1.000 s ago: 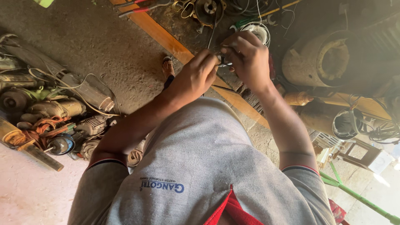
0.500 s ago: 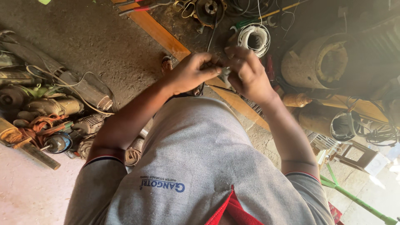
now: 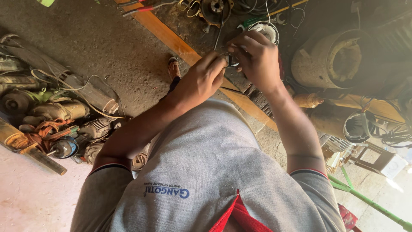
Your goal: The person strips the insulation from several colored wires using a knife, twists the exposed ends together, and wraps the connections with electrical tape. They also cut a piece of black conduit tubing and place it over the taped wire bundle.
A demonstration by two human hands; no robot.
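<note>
Above the orange plank [image 3: 171, 38], both hands' fingers [image 3: 219, 64] pinch one small dark part [image 3: 233, 60].

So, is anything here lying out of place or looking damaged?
Yes. A heap of old motors with loose wires lies jumbled on the floor at the left. Both hands, left hand and right hand, pinch a small part too hidden to judge.

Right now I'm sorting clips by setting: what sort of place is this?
Probably a motor repair workshop. Old motors and armatures lie heaped on the dirt floor, a large drum-shaped motor housing lies near a coil of white wire, and loose cables lie about.
</note>
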